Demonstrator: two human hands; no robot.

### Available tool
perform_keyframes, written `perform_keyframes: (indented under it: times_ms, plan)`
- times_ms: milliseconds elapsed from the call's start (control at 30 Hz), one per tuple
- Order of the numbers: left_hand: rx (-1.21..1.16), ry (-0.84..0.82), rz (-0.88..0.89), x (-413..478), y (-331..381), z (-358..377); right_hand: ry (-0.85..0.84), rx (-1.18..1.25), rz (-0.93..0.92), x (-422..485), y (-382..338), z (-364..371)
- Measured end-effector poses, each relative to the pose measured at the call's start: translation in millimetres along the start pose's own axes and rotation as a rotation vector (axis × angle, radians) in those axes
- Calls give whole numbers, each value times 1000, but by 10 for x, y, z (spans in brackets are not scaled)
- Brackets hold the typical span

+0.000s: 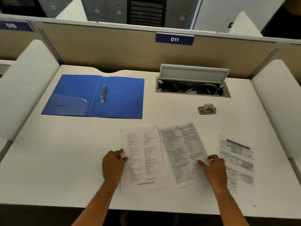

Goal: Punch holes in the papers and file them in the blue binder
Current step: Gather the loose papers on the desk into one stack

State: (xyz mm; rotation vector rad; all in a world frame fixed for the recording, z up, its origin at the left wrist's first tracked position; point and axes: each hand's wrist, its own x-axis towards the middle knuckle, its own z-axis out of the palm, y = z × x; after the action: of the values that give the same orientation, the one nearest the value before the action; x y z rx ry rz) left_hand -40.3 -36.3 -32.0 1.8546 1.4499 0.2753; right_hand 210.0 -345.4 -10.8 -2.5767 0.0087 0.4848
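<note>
The blue binder (pixel 96 97) lies open and flat at the back left of the desk, its two metal rings (pixel 103 94) in the middle. A small grey hole punch (pixel 207 109) sits to the right of centre. Three printed sheets lie near the front edge: a white one (pixel 143 159), a greyer one (pixel 182 152) beside it, and a third (pixel 237 160) at the right. My left hand (pixel 114 162) rests on the left edge of the white sheet, fingers touching it. My right hand (pixel 213 167) presses fingertips on the right edge of the middle sheet.
An open cable box (pixel 193 88) with a raised lid is set into the white desk (pixel 65 160) at the back right. White side dividers and a beige back panel labelled 011 (pixel 174 39) enclose the desk.
</note>
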Motion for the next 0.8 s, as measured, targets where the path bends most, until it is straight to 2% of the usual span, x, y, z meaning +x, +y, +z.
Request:
perform_keyframes:
  times_ms: [200,433,667,800]
  plan:
    - [-6,-2,-8,25,-16,18,-6,-183,15,52,-251,202]
    - [-54,-1,-23,21,-45,28,-18,-230,80,31,-376,297]
    - [-35,-7,1,13,-65,21,113,-290,28,-154,-376,443]
    - [-18,-5,21,8,-61,9,83,-280,41,-190,-364,495]
